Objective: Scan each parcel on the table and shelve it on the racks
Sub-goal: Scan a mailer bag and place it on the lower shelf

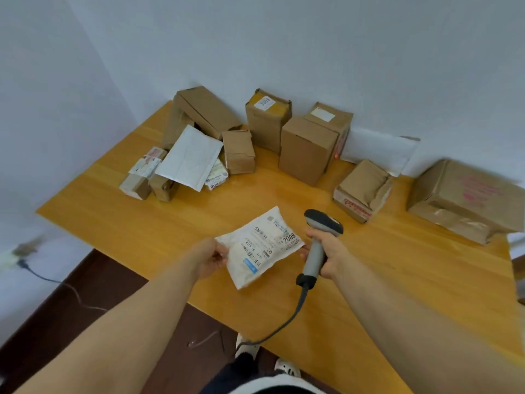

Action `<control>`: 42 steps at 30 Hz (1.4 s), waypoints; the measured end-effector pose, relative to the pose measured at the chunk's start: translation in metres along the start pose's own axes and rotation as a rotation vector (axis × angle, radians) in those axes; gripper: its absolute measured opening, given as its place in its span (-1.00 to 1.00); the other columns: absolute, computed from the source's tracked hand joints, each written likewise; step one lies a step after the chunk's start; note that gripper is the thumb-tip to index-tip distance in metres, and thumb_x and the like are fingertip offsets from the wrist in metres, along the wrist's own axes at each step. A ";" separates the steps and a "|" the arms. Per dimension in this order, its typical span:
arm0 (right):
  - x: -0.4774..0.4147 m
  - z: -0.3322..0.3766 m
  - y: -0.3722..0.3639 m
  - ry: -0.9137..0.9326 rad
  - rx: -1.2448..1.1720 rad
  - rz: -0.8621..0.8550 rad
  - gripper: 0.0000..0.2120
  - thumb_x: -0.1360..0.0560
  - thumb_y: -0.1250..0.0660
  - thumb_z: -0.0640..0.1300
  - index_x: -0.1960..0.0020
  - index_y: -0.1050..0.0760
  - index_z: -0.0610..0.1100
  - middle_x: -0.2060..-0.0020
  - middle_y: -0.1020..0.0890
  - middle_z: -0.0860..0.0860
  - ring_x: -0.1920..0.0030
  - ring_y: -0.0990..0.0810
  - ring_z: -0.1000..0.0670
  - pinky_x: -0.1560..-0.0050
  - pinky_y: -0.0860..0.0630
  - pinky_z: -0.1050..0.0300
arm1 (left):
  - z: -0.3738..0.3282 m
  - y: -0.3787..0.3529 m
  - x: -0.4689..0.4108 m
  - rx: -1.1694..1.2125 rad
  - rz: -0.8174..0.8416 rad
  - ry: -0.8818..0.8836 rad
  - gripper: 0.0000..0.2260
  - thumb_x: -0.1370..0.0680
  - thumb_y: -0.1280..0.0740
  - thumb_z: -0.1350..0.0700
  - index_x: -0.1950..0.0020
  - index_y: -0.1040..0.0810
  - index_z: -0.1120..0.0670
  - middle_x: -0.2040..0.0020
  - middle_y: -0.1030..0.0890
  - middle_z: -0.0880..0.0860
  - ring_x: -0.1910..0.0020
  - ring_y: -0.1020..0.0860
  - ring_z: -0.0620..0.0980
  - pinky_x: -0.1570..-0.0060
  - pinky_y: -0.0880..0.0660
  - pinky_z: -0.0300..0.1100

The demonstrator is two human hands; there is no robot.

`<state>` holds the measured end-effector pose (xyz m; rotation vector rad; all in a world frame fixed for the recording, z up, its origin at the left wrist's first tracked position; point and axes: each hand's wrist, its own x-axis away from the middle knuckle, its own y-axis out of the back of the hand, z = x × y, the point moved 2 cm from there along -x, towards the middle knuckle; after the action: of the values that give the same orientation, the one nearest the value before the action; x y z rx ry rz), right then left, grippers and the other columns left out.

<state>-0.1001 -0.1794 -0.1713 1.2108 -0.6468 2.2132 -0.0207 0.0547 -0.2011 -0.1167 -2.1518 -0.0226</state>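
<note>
Just right of where the left hand is pinching its edge, the white labelled mailer is hovering above the table, while the right hand is gripping the barcode scanner by its handle and aiming past it, so the scan may well miss.

Bright even light, warped blurry edges

Parcel-sorting room: labelled cartons on a wooden table, handheld scanner.

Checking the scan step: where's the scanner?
Head view, lower centre: scanner in the right hand, beside the parcel held by the left hand.
</note>
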 end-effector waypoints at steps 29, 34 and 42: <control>-0.035 -0.018 -0.027 -0.020 0.277 -0.055 -0.61 -0.42 -0.47 -0.21 -0.21 -0.49 -0.24 0.12 -0.52 -0.14 0.20 -0.51 -0.09 0.36 -0.52 0.06 | 0.037 -0.034 -0.009 -0.407 -0.369 -0.154 -0.13 -0.45 -0.47 0.11 -0.55 0.04 0.20 -0.49 -0.16 0.21 -0.46 -0.18 0.21 -0.40 -0.25 0.06; -0.031 -0.026 -0.048 -0.007 0.307 0.045 -0.85 -0.44 -0.44 -0.27 0.01 -0.55 -0.20 0.20 -0.58 -0.10 0.23 -0.55 -0.07 0.29 -0.54 0.07 | 0.030 -0.047 -0.008 -0.140 -0.103 -0.103 -0.65 -0.47 -0.43 0.31 -0.24 -0.48 0.22 -0.21 -0.58 0.13 -0.14 -0.58 0.17 -0.04 -0.55 0.00; 0.002 -0.009 -0.088 0.186 0.316 0.188 -0.89 -0.44 -0.46 -0.23 0.12 -0.52 -0.13 0.25 -0.59 -0.07 0.26 -0.55 -0.05 0.19 -0.56 0.01 | -0.013 -0.007 0.018 -0.063 -0.079 -0.232 -0.69 -0.38 -0.49 0.36 -0.05 -0.52 0.14 -0.01 -0.64 0.10 0.12 -0.64 0.07 0.20 -0.60 -0.06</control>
<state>-0.0492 -0.1076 -0.1609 1.1079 -0.3573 2.6239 -0.0203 0.0486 -0.1791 -0.0736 -2.3871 -0.1289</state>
